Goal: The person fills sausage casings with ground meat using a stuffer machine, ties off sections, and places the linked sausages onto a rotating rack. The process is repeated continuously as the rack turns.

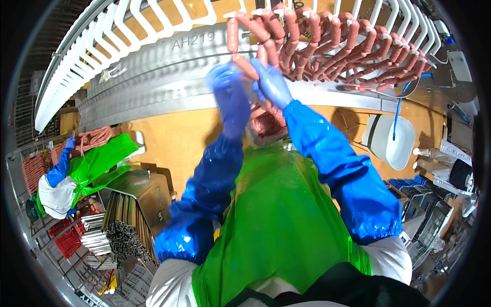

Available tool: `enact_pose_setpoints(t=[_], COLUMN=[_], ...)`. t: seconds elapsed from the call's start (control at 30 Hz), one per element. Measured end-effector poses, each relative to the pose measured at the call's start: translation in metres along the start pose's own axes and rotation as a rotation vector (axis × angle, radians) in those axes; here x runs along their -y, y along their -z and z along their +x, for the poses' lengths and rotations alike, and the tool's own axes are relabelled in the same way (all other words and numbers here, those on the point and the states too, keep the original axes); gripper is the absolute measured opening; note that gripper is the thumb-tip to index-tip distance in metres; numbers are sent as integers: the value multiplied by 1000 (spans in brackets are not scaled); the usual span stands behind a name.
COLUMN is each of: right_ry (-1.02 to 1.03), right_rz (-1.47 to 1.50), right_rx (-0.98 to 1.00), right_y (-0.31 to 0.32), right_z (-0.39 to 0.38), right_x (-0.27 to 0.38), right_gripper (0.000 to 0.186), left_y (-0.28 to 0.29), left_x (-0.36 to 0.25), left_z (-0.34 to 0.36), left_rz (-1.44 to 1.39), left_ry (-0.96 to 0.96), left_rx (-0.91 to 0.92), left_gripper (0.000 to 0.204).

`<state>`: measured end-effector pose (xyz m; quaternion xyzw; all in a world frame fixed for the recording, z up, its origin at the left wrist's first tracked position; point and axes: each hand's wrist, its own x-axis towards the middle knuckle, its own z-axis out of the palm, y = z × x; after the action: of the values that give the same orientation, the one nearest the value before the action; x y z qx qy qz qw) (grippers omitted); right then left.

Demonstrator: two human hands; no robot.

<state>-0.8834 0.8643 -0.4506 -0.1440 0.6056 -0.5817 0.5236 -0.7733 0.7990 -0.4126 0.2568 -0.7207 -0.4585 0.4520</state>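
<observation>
Blue-gloved, my right hand [273, 84] closes its thumb and fingers on the lower end of a pink sausage link [245, 67]. That link belongs to a string running up to a white hook, where another sausage [232, 35] hangs straight down. My left hand [227, 87], in the same kind of glove, is raised just left of the link; motion smears its fingers. From the hooks on the right hang many linked sausages [340, 48] in loops. Below my hands stands a container [251, 134] with pink meat in it, partly hidden by my apron.
Bare white hooks [117, 30] curve along the left above a steel ledge [153, 97]. A white tub [401, 143] stands on the floor at right. At left, another person [59, 192] handles sausages beside a rack. Bundled sticks [125, 215] rest near a metal box.
</observation>
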Motion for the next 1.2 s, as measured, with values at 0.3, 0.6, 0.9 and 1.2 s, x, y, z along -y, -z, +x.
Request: enact_pose_setpoints(t=[0.3,0.6,0.9,1.2], right_ry=[-2,4,268,57], right_rz=[-491,-136,-12,314], right_rx=[431,469,442,312], right_y=[-25,-46,-40,-52], right_z=[-27,-25,-20,-15], right_x=[68,18,9,6], right_gripper=[44,31,31,26], left_y=[41,206,111,106], left_x=[43,205,-23,22], left_z=[-25,-135,13,-12], left_rz=[93,539,123,371], left_ry=[338,179,458,280], left_rx=[296,757,761,747], left_gripper=[34,27,24,29])
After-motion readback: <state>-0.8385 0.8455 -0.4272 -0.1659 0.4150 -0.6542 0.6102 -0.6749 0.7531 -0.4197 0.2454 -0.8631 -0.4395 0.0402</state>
